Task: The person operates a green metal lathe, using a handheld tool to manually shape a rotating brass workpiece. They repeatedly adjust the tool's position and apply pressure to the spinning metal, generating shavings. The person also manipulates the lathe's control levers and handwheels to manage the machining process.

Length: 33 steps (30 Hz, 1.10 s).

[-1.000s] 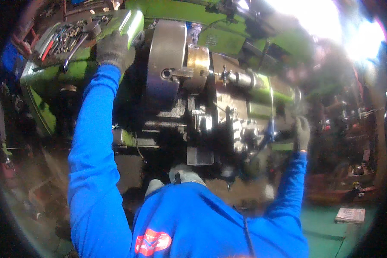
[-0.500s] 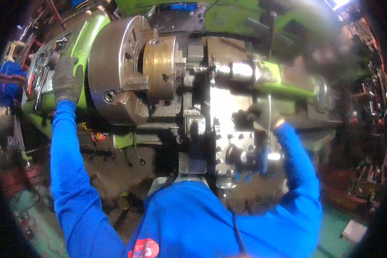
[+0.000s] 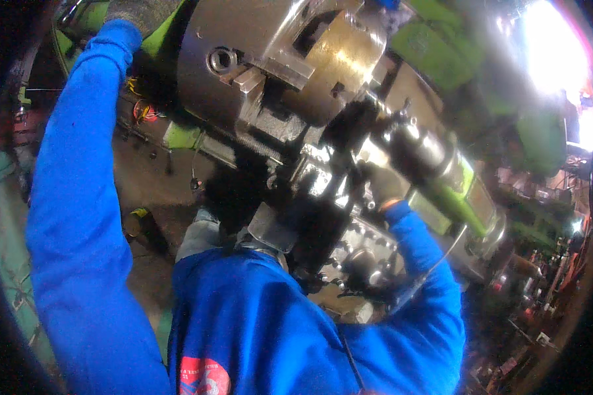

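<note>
My left hand [image 3: 145,12], in a dark grey work glove, rests at the upper edge of the view on the green headstock [image 3: 157,41] of a lathe; its fingers run out of view. Beside it the large steel chuck [image 3: 201,82] grips a brass-coloured ring [image 3: 342,56] in its jaws. My right hand [image 3: 383,186], gloved dark as well, is over the carriage, between the tool post [image 3: 362,260] and the tailstock quill [image 3: 428,148]. Its fingers are dark and blurred, so whether they hold anything cannot be made out.
The green tailstock [image 3: 464,197] extends to the lower right. A thin lever [image 3: 441,257] slants past my right forearm. In front of my body is a grey metal plate [image 3: 272,227]. Red and yellow wires [image 3: 145,112] hang below the headstock. Shelving and clutter fill the right side.
The whole view has swung and tilted, bringing the chuck closer. My right hand has moved leftward from beside the upright lever toward the chuck side of the carriage. My left hand remains at the headstock.
</note>
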Each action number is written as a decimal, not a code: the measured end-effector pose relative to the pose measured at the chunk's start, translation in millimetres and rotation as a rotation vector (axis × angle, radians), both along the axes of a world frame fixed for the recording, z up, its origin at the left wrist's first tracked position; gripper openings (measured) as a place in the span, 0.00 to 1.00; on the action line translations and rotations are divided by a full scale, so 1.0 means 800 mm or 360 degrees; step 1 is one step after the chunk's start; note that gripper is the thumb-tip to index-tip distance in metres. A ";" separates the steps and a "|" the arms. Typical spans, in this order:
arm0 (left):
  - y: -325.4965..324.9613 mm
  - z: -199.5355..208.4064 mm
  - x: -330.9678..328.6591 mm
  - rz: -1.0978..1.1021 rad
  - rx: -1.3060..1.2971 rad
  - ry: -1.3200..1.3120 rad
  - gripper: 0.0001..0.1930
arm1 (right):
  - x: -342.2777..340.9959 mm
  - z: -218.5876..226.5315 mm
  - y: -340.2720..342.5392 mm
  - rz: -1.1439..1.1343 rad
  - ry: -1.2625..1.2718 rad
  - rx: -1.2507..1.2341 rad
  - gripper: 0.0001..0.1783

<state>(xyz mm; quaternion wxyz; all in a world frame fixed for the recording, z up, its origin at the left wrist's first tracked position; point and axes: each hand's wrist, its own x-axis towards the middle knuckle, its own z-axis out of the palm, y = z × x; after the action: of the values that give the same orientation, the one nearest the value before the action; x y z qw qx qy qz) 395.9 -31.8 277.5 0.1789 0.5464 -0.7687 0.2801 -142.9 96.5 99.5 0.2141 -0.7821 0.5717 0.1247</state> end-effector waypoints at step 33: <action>0.016 0.008 -0.036 0.0122 0.0022 0.0240 0.09 | -0.056 0.136 -0.065 -0.1040 -0.1608 -0.0633 0.15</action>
<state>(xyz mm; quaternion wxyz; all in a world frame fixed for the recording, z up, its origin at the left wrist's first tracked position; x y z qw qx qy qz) 367.4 -19.1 283.6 0.2217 0.5963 -0.7334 0.2396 -187.7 44.7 208.7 0.3352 -0.5544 0.6215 -0.4404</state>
